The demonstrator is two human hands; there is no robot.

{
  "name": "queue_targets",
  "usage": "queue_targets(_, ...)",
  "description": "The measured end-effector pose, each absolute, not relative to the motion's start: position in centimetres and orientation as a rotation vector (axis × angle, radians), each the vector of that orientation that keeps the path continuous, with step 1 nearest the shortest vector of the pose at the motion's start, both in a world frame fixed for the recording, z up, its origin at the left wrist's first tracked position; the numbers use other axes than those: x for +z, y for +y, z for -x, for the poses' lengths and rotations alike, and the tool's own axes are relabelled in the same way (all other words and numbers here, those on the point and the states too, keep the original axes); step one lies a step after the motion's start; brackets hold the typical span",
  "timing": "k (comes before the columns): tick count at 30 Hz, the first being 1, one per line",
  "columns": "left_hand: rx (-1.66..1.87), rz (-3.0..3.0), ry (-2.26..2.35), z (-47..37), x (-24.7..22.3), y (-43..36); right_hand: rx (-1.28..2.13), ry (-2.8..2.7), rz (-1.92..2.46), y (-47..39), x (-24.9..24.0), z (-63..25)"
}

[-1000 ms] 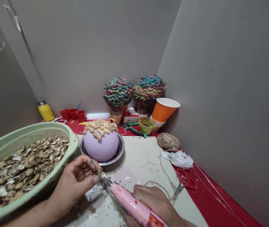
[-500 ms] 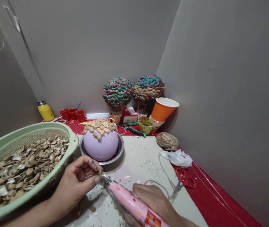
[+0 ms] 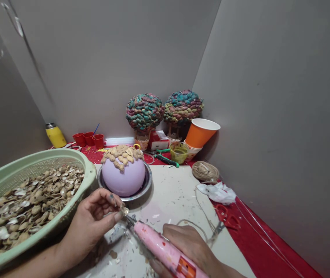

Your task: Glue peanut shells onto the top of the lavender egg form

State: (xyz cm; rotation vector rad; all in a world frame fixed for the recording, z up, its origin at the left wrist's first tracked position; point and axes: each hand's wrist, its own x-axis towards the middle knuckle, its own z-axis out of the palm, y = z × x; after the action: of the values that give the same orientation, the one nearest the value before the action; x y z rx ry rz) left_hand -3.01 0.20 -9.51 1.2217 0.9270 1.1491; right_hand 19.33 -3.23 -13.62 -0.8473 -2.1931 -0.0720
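My left hand (image 3: 95, 220) pinches a small peanut shell (image 3: 125, 210) between thumb and fingers, near the middle of the board. My right hand (image 3: 186, 245) is wrapped round a pink glue gun (image 3: 159, 245), whose metal tip touches or almost touches the shell. Just behind my left hand, a lilac balloon (image 3: 123, 179) sits in a metal bowl (image 3: 148, 187), its top covered with peanut shells (image 3: 123, 157). To the left stands a green colander (image 3: 91, 170) holding many loose peanut shells (image 3: 37, 204).
Two colourful shell-covered trees (image 3: 144, 112) stand at the back, beside an orange cup (image 3: 199, 133). Red cups (image 3: 89, 139) and a yellow bottle (image 3: 55, 136) are back left. Twine (image 3: 204, 171), a white plastic bag (image 3: 217, 192) and red scissors (image 3: 228, 218) lie right.
Both hands hold nearly the same positions, with the shell still at the glue gun's tip. The view has shifted very slightly.
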Motion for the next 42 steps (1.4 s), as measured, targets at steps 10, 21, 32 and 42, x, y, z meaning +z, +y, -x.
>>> queue_targets(10, 1.161, -1.198, 0.917, 3.0, -9.4, 0.2, -0.044, -2.172, 0.835, -3.2, -13.8, -19.5)
queue_targets(21, 1.118, -1.156, 0.880, 3.3, -9.5, 0.1, -0.034, -2.138, 0.874, -3.4, -13.7, -19.5)
queue_targets(32, 1.169, -1.125, 0.760, 3.3, -7.6, -2.1, -0.198, -2.117, 1.345, -2.2, -12.0, -22.9)
queue_targets(42, 1.256, -1.402, 0.813, 6.6, -3.5, -3.0, 0.126, -2.303, 1.909, -0.7, -10.1, -25.7)
